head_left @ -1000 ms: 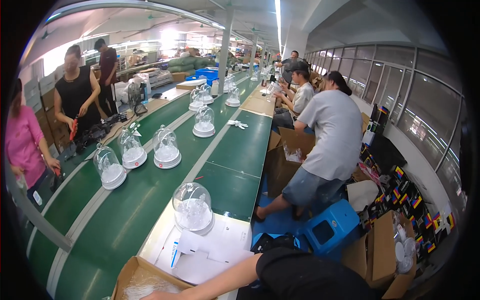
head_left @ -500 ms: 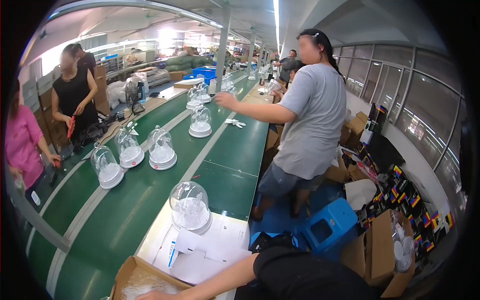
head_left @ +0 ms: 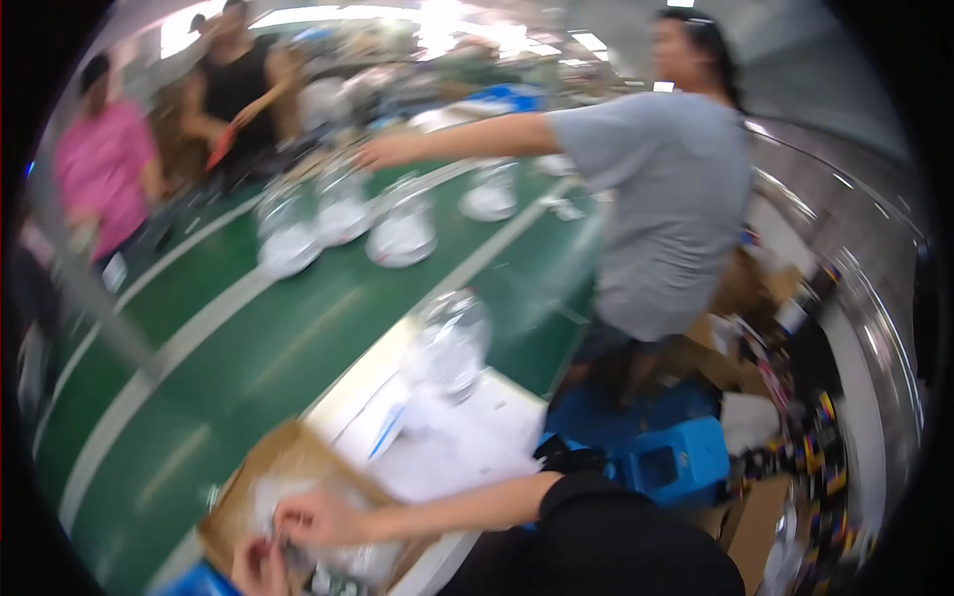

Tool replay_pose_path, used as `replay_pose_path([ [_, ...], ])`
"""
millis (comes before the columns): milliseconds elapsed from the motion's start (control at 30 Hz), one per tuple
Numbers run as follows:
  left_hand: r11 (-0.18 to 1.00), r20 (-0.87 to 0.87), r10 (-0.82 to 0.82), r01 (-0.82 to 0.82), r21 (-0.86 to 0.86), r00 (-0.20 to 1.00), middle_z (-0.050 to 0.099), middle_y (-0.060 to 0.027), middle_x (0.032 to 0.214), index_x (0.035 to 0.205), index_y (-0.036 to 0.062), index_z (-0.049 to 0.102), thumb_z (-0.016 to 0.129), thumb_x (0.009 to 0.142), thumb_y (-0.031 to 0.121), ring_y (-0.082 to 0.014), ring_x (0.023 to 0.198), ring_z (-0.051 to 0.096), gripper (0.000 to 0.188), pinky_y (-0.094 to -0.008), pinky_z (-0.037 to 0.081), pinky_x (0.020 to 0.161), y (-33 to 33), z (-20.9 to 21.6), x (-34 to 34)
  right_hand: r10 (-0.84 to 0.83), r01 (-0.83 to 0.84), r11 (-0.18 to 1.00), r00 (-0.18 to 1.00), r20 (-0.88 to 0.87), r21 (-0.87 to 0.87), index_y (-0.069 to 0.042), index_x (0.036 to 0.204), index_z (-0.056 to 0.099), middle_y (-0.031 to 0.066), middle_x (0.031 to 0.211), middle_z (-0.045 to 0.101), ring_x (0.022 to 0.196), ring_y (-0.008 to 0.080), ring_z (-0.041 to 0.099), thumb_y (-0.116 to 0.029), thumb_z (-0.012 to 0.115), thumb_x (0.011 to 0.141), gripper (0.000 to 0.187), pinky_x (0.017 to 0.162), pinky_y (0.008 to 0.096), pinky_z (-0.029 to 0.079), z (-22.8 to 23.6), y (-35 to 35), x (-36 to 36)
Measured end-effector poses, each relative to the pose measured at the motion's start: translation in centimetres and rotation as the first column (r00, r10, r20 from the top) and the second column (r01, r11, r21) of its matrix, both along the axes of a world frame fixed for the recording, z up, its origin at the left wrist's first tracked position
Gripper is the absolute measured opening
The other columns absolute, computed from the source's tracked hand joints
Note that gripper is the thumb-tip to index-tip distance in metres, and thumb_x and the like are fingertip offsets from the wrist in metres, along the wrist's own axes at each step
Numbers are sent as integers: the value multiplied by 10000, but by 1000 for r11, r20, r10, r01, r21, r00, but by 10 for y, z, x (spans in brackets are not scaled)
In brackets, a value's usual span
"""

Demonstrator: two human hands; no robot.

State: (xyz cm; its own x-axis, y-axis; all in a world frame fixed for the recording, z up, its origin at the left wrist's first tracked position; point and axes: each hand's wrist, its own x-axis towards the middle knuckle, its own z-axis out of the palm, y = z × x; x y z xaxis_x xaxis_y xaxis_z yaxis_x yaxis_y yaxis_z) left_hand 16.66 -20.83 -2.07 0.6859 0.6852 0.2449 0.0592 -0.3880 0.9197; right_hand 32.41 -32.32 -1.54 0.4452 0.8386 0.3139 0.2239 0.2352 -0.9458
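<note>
My right hand (head_left: 320,519) is over an open cardboard box (head_left: 246,465), its fingers curled in a pinch. Close beside it, at the lower edge, my left hand (head_left: 260,566) also has bent fingers. Motion blur hides what is between them. Clear plastic material (head_left: 268,492) lies in the box. Beyond the box, a clear dome on a white base (head_left: 452,343) stands on a board, with white cut sheets (head_left: 452,437) in front of it.
More clear domes (head_left: 400,228) stand on the green conveyor belt (head_left: 199,437). A co-worker in a grey shirt (head_left: 666,199) reaches across at the right. Two people stand at far left. A blue stool (head_left: 676,459) and cartons are on the right.
My view has swung down and to the left, so the scene sits farther right. My left hand has come into view, and my right hand shows fully beside it.
</note>
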Motion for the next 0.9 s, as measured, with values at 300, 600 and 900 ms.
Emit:
replay_pose_path([
  [300, 988, 12, -41, 39, 146, 999, 651, -87, 821, 959, 2, 644, 665, 811, -5, -149, 725, 630, 150, -265, 493, 661, -5, 35, 10, 40, -39, 998, 999, 3, -46, 4, 915, 611, 68, 840, 634, 754, 117, 627, -19, 577, 876, 56, 635, 249, 522, -4, -2, 9],
  [600, 783, 26, 446, -405, 472, 894, 597, -113, 687, 820, 19, 623, 569, 793, 30, -228, 569, 571, 62, -313, 442, 529, 42, 115, -39, -24, 30, 998, 992, 122, -46, -9, 879, 630, 71, 827, 653, 730, 133, 626, -10, 615, 842, 40, 572, 236, 491, 0, -5, 3],
  [900, 685, -343, 699, -450, 573, 628, 619, -153, 655, 869, 58, 651, 571, 835, 167, -361, 643, 623, 140, -423, 489, 579, 69, 111, -65, 12, 26, 993, 944, 329, -113, -5, 896, 635, 94, 874, 645, 805, 205, 633, -36, 648, 800, 102, 661, 282, 503, 0, -6, 9],
])
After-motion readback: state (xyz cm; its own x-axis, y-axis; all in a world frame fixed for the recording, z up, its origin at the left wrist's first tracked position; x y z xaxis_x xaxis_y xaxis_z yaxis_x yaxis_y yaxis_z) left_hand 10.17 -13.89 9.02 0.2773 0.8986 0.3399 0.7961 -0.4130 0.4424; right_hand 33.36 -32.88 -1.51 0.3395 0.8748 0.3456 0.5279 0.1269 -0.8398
